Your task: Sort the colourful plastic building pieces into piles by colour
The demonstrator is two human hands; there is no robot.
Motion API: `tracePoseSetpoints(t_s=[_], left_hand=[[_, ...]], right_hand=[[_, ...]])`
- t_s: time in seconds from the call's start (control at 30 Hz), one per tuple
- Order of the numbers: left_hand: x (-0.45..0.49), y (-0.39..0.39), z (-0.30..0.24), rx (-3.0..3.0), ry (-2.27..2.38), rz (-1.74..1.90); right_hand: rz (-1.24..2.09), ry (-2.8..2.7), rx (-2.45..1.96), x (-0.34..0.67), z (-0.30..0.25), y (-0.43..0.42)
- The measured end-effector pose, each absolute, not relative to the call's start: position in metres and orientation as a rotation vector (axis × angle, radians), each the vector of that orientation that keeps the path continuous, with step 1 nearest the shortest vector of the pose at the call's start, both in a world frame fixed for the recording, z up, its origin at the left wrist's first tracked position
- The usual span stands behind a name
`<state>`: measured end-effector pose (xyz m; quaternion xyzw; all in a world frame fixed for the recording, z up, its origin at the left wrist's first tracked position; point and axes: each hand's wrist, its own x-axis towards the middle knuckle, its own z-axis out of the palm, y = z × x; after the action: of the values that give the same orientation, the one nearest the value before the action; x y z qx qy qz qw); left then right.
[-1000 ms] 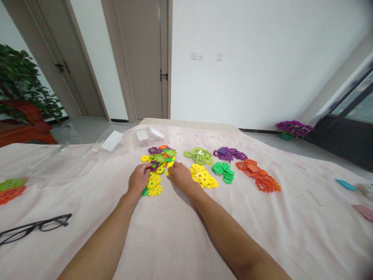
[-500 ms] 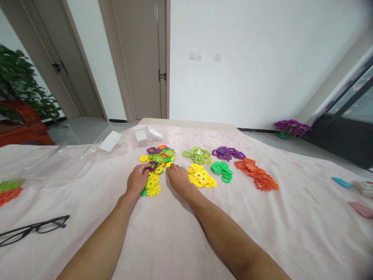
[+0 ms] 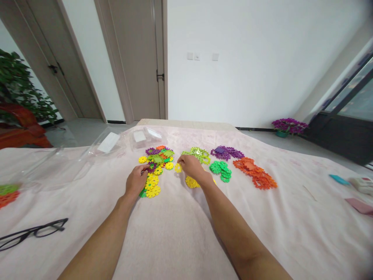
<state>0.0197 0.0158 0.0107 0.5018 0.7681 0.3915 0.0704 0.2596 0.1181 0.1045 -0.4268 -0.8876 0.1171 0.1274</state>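
Note:
My right hand [image 3: 192, 168] pinches a yellow flower-shaped plastic piece [image 3: 178, 167] at its fingertips, just above the cloth. Beneath that wrist lies a heap of yellow flower pieces [image 3: 191, 182], partly covered by the hand. My left hand [image 3: 136, 180] is closed at the left side of a mixed pile of flower pieces [image 3: 159, 158] in purple, green, orange and yellow. Its fingertips are by a purple piece [image 3: 152, 167]; whether they grip it is hidden. Loose yellow pieces [image 3: 152, 186] lie just right of that hand.
Sorted heaps lie to the right: light green [image 3: 204, 154], purple [image 3: 227, 152], green [image 3: 221, 170], orange [image 3: 255, 174]. Clear plastic boxes [image 3: 62, 167] stand at the left, with black glasses [image 3: 35, 231] nearer. A blue item [image 3: 339, 179] lies far right on the pink cloth [image 3: 163, 241].
My right hand has moved right from the mixed pile, carrying a yellow flower piece over toward the yellow heap. My left hand has stayed by the pile. The view has shifted slightly.

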Motion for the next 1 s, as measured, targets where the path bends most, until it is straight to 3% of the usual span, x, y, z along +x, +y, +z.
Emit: tracePoseSetpoints(t_s=[0.4,0.7,1.0], left_hand=[[0.02,0.017,0.01,1.505,2.31,1.182],[0.021,0.017,0.012,1.508,2.304,1.188],[0.022,0.016,0.014,1.558,2.334,1.179]], right_hand=[[0.247,-2.728,-1.413,0.307,0.15,0.123],[0.446,-2.986,-1.152,0.239,0.121,0.065],[0.353,-2.839,-1.069,0.213,0.082,0.042]])
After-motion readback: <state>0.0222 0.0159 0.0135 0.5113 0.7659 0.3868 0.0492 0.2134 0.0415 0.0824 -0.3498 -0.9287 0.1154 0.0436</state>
